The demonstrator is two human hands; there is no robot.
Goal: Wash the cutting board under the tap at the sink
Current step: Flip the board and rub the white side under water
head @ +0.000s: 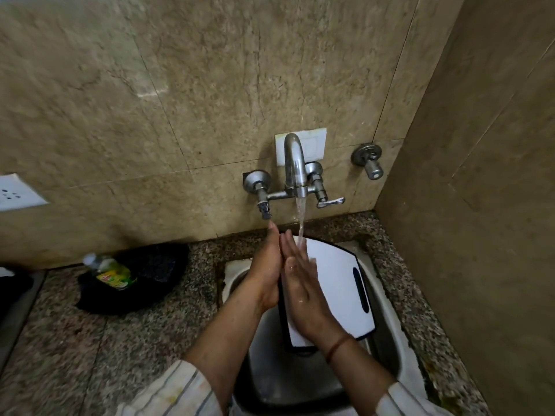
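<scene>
A white cutting board [333,283] with a black rim and a dark handle slot stands tilted in the steel sink [387,334]. Water runs from the wall tap [295,166] onto the board's top edge. My left hand [265,274] holds the board's left edge from behind, fingers pointing up. My right hand [303,292] lies flat on the board's white face, fingers spread, in the stream's path.
A green-labelled bottle [112,273] lies in a black pan [141,277] on the speckled granite counter [90,340] to the left. A second valve [371,163] sticks out of the wall at right. A side wall closes in on the right.
</scene>
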